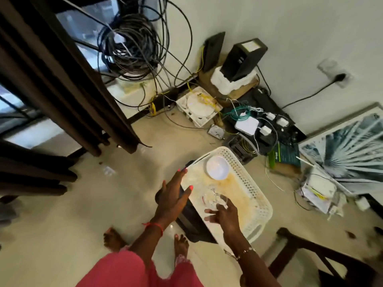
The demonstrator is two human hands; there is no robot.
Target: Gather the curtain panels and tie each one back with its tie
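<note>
A dark brown curtain panel hangs in folds at the left, running down to the floor beside a window. A second bunch of brown curtain folds lies at the far left edge. No tie is visible. My left hand is spread open with fingers apart, over the left edge of a white perforated tray. My right hand hovers low over the tray's near part, fingers loosely curled next to a clear glass; whether it grips the glass is unclear. Both hands are well away from the curtains.
The tray sits on a dark stand and carries a white bowl. Coiled cables, routers and power adapters crowd the wall corner. A framed picture leans at right. A dark wooden chair stands at lower right. Bare feet stand on beige floor.
</note>
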